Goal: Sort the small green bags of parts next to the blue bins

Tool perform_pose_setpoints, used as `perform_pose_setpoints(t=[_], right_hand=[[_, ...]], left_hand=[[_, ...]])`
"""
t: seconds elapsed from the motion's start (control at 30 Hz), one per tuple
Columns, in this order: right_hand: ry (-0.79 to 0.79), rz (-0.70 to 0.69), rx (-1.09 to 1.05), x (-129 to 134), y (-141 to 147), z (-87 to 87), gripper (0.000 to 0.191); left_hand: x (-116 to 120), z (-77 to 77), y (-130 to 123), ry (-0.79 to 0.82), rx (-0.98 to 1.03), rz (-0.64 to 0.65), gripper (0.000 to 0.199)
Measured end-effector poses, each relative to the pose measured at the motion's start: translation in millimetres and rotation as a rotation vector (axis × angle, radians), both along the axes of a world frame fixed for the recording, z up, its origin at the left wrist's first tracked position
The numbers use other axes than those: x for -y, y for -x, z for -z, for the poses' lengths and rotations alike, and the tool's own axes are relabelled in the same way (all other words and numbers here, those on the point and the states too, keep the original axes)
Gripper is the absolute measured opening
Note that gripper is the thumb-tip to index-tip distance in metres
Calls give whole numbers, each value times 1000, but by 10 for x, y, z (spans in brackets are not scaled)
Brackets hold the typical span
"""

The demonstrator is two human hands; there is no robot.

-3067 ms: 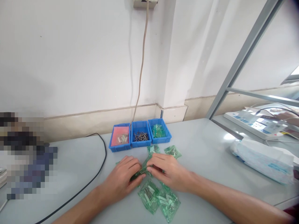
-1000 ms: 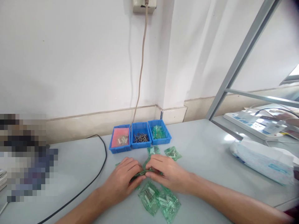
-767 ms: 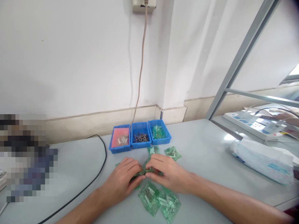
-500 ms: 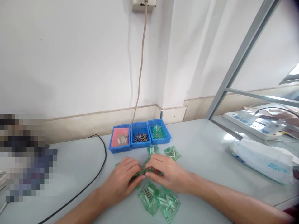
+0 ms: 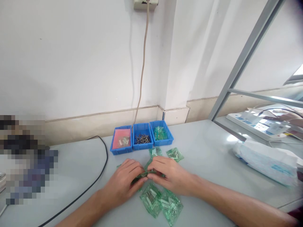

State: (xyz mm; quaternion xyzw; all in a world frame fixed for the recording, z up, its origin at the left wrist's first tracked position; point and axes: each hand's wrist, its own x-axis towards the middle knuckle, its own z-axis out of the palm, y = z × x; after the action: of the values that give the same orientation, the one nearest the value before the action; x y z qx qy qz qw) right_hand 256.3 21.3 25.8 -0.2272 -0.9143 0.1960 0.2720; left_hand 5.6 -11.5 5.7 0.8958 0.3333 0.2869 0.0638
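My left hand [image 5: 125, 181] and my right hand [image 5: 169, 175] meet at the middle of the table, each pinching the edge of a green plastic bag [image 5: 144, 174] between thumb and fingers. The bag's contents are mostly hidden by the fingers. Just below lie two green bags, one with screws and white pieces [image 5: 151, 199], the other with white and metal parts [image 5: 170, 206]. Beyond my hands are another filled green bag [image 5: 155, 152] and one to its right [image 5: 175, 154]. More green plastic shows partly under my hands.
Three blue bins stand by the wall: one with a pink sheet [image 5: 118, 138], one with screws [image 5: 142, 139], one with green bags [image 5: 160, 133]. A black cable [image 5: 104, 164] curves at left. At right are a tissue pack [image 5: 266, 164] and power strips [image 5: 257, 127]. A person is blurred at far left.
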Motion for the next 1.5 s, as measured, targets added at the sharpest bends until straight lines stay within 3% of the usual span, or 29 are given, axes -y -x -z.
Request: perform_pose_setpoints(t=[1.5], right_hand=[[1,-39,48,-35,-11,62,24]], left_hand=[[-8,10,9,88,-59,-9,17]])
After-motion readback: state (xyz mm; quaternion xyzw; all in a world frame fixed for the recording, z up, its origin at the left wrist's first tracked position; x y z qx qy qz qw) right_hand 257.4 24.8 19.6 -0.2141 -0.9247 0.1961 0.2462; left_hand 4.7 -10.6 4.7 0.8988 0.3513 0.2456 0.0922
